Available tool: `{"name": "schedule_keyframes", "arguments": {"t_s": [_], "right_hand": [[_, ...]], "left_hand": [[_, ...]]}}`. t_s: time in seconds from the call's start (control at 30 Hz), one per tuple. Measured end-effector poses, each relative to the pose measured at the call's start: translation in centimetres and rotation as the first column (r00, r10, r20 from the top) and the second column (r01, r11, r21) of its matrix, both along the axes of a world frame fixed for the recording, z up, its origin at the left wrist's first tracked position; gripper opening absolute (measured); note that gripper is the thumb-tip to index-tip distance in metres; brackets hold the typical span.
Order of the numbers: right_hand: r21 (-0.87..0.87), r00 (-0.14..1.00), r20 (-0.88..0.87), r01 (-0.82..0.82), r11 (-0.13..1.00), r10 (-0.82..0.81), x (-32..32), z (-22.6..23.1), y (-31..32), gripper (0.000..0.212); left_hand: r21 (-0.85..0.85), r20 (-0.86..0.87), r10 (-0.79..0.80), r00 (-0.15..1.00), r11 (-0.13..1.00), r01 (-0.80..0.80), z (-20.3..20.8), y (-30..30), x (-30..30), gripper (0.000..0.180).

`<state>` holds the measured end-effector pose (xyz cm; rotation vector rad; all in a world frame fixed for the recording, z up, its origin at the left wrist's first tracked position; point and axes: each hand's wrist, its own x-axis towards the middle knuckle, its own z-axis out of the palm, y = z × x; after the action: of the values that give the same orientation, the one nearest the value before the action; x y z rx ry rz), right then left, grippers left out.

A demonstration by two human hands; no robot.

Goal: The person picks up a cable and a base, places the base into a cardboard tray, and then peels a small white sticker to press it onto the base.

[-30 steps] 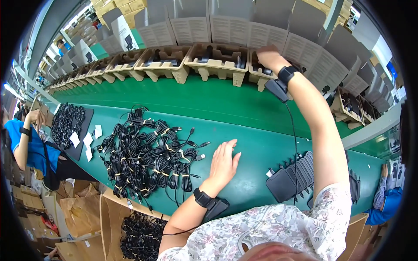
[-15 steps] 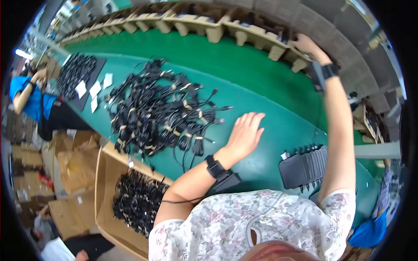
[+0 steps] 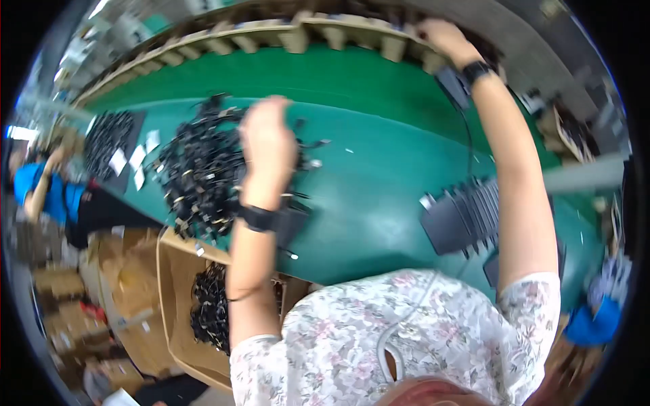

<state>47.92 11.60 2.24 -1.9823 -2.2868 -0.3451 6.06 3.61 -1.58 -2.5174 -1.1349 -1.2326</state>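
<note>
My left hand (image 3: 266,139) hangs over the right edge of a big pile of black bundled cables (image 3: 193,169) on the green table (image 3: 369,169). Its fingers point away from me and are blurred, so any grip is unclear. My right hand (image 3: 443,37) reaches far across to a row of brown cardboard trays (image 3: 298,37) and rests at a tray's edge. What it holds is hidden. Both wrists wear black bands.
A black ribbed tray (image 3: 464,216) lies on the table by my right arm. An open cardboard box (image 3: 179,298) with more cable bundles stands below the near edge. A person in blue (image 3: 40,189) works at far left by a dark mat (image 3: 108,139) with white slips.
My left hand has lifted off the table and moved left over the cable pile. My head has tipped further down and the view is blurred. My right hand stays at the far trays.
</note>
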Motion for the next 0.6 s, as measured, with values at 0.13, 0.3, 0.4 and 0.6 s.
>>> {"name": "schedule_keyframes", "arguments": {"t_s": [0.13, 0.3, 0.4, 0.6], "right_hand": [[0.504, 0.942, 0.254, -0.321, 0.802, 0.218, 1.1, 1.8, -3.1, 0.036], [-0.002, 0.968, 0.025, -0.250, 0.968, 0.250, -9.5, 3.3, -13.3, 0.035], [-0.368, 0.952, 0.107, -0.229, 0.901, 0.286, -13.7, 3.7, -22.2, 0.060], [-0.301, 0.995, 0.058, -0.062, 0.952, 0.083, -15.7, 1.3, -31.6, 0.082]], "left_hand": [[0.057, -0.568, 0.156, 0.808, 0.987, -0.151, -1.4, 5.5, -4.5, 0.028], [-0.144, -0.610, 0.048, 0.791, 0.975, -0.171, -2.8, 6.8, -10.2, 0.034], [-0.182, -0.608, 0.053, 0.792, 0.962, -0.203, -1.5, 7.4, -9.9, 0.025], [-0.142, -0.509, 0.085, 0.857, 0.973, -0.180, 1.3, 4.1, -8.4, 0.028]]}}
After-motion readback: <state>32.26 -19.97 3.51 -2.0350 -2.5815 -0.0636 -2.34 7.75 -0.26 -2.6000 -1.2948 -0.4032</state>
